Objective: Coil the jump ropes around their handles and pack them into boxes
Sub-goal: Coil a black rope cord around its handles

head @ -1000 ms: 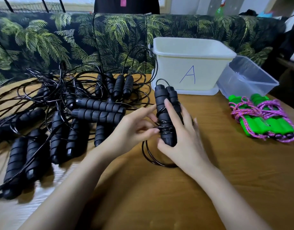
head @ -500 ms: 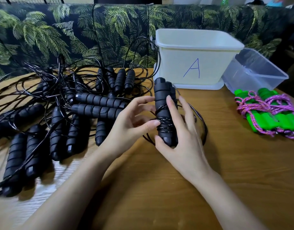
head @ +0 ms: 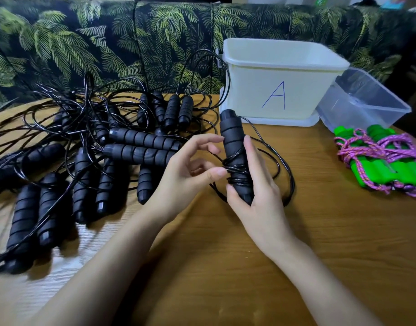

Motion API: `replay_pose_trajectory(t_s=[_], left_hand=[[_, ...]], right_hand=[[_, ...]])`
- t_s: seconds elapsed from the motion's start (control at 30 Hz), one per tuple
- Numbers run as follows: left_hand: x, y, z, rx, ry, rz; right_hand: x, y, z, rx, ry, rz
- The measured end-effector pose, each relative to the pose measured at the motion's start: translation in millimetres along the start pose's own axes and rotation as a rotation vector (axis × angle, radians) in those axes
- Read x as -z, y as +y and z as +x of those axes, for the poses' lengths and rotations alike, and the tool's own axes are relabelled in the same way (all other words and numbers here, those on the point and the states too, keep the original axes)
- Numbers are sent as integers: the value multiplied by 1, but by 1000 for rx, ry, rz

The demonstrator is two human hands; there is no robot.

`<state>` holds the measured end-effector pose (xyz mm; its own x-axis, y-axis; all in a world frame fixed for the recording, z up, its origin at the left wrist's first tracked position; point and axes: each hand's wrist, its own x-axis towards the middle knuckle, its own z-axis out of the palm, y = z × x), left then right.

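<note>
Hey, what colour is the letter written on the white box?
Blue. The handwritten A on the white box shows plainly in the head view.

One wide-angle camera, worn on the head, looked forward and down over the desk (head: 331,243) from its near edge. It sat close, with the left hand (head: 186,175) and the right hand (head: 261,201), gripping the black handles (head: 233,137), at mid-frame, and the view reached past the far edge to a leaf-print sofa (head: 108,43).
</note>
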<state>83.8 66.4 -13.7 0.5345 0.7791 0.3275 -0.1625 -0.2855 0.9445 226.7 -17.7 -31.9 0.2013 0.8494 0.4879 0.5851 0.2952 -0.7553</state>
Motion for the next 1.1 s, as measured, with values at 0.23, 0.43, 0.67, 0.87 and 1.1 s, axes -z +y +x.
replay_pose_trajectory(t_s=[0.23,0.43,0.67,0.87,1.1], left_hand=[[-2,-2,-1,152,23,-95],[-3,-2,-2,182,66,-185],[-4,3,-3,204,85,-199],[-6,2,-4,181,169,-28],[-2,3,-4,196,165,-11]], right_hand=[[0,-4,-1,15,-16,121],[1,-3,-3,-2,-40,160],[7,-8,-2,-51,-130,229],[7,-5,-1,80,-8,-220],[11,-3,-2,-16,-72,0]])
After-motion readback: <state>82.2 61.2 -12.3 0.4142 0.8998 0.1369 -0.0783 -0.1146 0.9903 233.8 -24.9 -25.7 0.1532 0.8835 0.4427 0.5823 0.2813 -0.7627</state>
